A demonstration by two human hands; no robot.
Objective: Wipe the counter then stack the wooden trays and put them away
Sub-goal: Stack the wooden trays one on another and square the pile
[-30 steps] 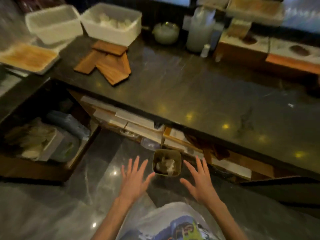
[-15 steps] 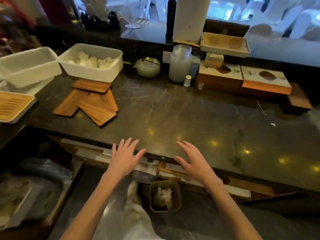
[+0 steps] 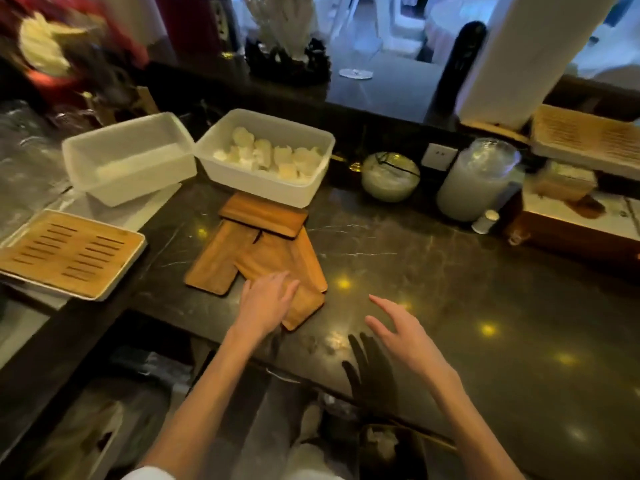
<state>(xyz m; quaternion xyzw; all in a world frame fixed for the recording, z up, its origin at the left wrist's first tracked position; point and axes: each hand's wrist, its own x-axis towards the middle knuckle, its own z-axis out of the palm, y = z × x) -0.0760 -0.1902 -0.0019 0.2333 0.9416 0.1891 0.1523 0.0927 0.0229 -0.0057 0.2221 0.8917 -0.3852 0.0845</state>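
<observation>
Right hand (image 3: 401,332): fingers spread and slack, holding nothing, above the bare counter (image 3: 467,289) just right of the pile. Left hand (image 3: 266,303): fingers straight, gripping nothing, laid over the near end of the closest wooden tray (image 3: 304,308); contact not certain. Wooden trays (image 3: 270,258): loose fan directly ahead of the left hand, which is likely the nearer for gathering; long axes run away from the person and splay, and a crosswise tray (image 3: 263,216) lies over their far ends, just before the white tub (image 3: 263,185).

Both hands (image 3: 266,304) (image 3: 403,336) outstretched, fingers straight
</observation>
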